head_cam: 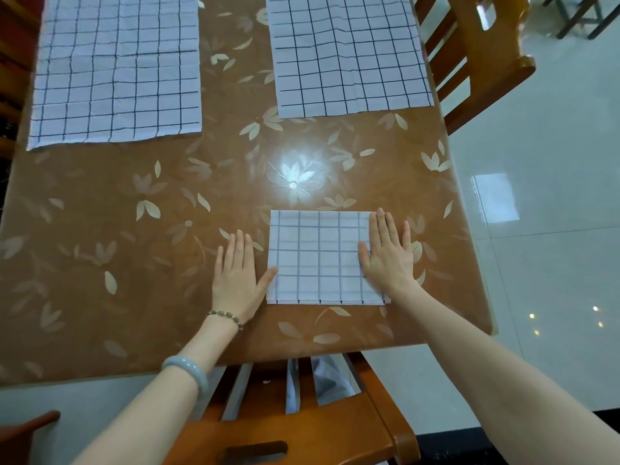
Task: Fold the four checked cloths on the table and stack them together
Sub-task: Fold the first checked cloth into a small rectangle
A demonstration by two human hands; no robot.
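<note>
A folded white cloth with dark checks [318, 256] lies near the table's front right. My right hand [387, 253] rests flat on its right side, fingers straight. On the table just left of the cloth lies my left hand [236, 276], flat, with its thumb touching the cloth's left edge. Two unfolded checked cloths lie spread farther back: one at the far left [117, 65], one at the far right [349, 52].
The table [134, 213] has a glossy brown cover with a pale flower print. A wooden chair [476, 62] stands at the table's right side, another [302, 414] at the front edge below my arms. Pale tiled floor [553, 229] lies to the right.
</note>
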